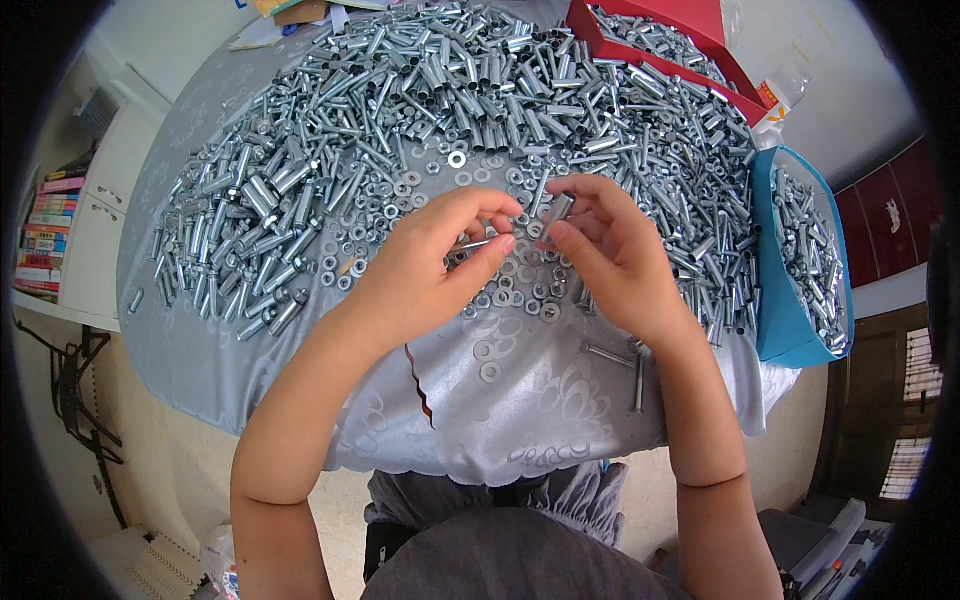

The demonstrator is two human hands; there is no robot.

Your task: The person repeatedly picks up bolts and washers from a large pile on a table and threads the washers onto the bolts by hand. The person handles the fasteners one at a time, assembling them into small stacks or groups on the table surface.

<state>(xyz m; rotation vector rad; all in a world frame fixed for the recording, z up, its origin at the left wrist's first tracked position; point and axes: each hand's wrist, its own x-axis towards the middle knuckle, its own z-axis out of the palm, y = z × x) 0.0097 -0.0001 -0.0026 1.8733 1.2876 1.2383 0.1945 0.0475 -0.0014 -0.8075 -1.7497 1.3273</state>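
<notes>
Over the middle of the table, my left hand (425,260) is closed round a thin metal bolt (470,246), its shank showing between thumb and fingers. Just across a small gap, my right hand (622,262) pinches a short shiny metal sleeve (559,211) between thumb and fingers. Beneath both hands lie scattered flat washers (503,297) and hex nuts (390,212). A big heap of metal sleeves (470,75) and bolts spreads along the far side. To the left sits a pile of sleeve anchors (262,195), several with nuts on their ends.
A red box (738,92) of metal parts stands at the far right, and a blue container (768,255) of bolts at the right edge. Two loose bolts (639,385) lie by my right forearm. A silvery patterned cloth (540,415) covers the table.
</notes>
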